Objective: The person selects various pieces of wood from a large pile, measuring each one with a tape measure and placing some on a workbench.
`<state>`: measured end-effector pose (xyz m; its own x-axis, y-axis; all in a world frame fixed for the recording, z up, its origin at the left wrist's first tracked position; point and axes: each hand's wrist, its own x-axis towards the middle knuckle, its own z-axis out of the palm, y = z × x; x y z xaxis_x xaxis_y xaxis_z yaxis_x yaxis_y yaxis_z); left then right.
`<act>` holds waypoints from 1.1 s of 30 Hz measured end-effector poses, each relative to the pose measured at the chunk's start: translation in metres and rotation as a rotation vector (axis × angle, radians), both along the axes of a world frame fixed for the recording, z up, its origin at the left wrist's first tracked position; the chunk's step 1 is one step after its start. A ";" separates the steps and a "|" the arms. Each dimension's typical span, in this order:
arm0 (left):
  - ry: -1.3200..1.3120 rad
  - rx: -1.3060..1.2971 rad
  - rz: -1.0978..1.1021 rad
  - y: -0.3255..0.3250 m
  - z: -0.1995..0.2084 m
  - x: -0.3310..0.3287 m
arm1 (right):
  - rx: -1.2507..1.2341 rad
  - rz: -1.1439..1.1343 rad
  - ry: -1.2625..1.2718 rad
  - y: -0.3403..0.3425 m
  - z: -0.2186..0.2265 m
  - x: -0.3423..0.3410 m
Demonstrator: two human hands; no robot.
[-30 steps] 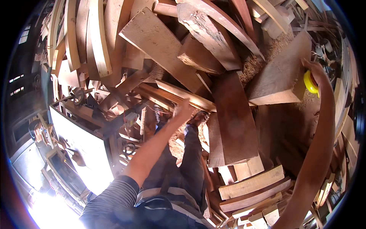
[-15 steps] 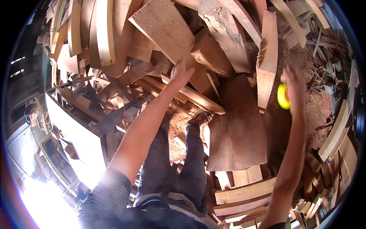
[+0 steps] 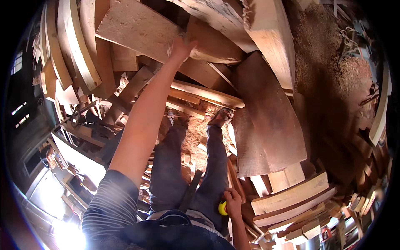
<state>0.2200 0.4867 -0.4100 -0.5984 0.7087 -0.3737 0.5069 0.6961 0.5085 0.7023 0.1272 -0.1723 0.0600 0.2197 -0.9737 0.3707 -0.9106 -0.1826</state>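
Note:
My left arm reaches far forward, and my left hand (image 3: 181, 50) lies on a broad, rough-sawn wooden plank (image 3: 139, 29), thumb spread to the right. Some of its fingers blend into the wood and are hard to make out. Low beside my right thigh, my right hand (image 3: 234, 201) is closed on a small, rounded yellow tape measure (image 3: 223, 208), partly covered by the fingers. A thick wooden block (image 3: 214, 43) leans just right of my left hand. Beyond my right leg slopes a wide, dark brown board (image 3: 271, 125).
Curved wooden pieces (image 3: 77, 46) stand at the far left. A heavy beam (image 3: 273, 37) rises at the far right, beside sawdust (image 3: 354, 77). Stacked curved timbers (image 3: 291, 196) lie near right. Narrow strips (image 3: 208, 93) cross in front of my sandalled feet.
My right hand has swung from the far right down to my right thigh, bringing the yellow tape measure along. The view has shifted; my left hand stays on the plank, near the block.

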 end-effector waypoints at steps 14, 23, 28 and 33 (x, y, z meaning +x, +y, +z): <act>-0.910 -0.030 0.511 -0.087 0.003 0.060 | 0.045 -0.122 -0.011 -0.038 -0.006 -0.005; -0.830 0.215 0.606 -0.249 0.154 0.133 | -0.042 -0.117 0.167 -0.019 0.053 -0.044; -0.923 0.272 0.632 -0.335 0.292 0.080 | 0.298 -0.119 0.339 -0.028 0.036 -0.060; -1.162 0.343 0.914 -0.420 0.385 0.089 | 0.038 -0.203 0.457 0.035 0.054 -0.120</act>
